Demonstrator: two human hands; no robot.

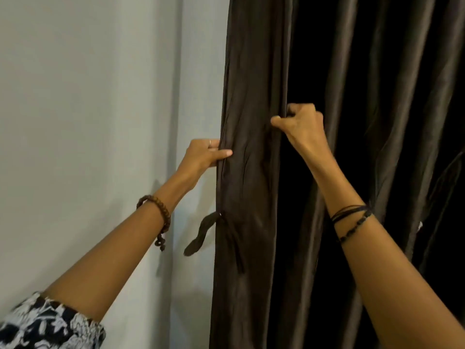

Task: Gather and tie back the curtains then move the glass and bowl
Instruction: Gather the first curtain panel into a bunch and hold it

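Gripping dark brown satin curtain: left hand pinches outer edge, right hand clutches fold farther in. Dark fabric tie-back strap dangles below left fingers. Bare pale grey wall leftward.

Bare wall leaves open room on the left, while the dark curtain hangs as a barrier filling the right, its tie strap dangling at the left edge.

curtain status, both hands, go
Left hand grips the dark brown curtain's left edge. Right hand pinches a fold further right. Tie-back strap hangs loose, not tied. Nothing in the way.
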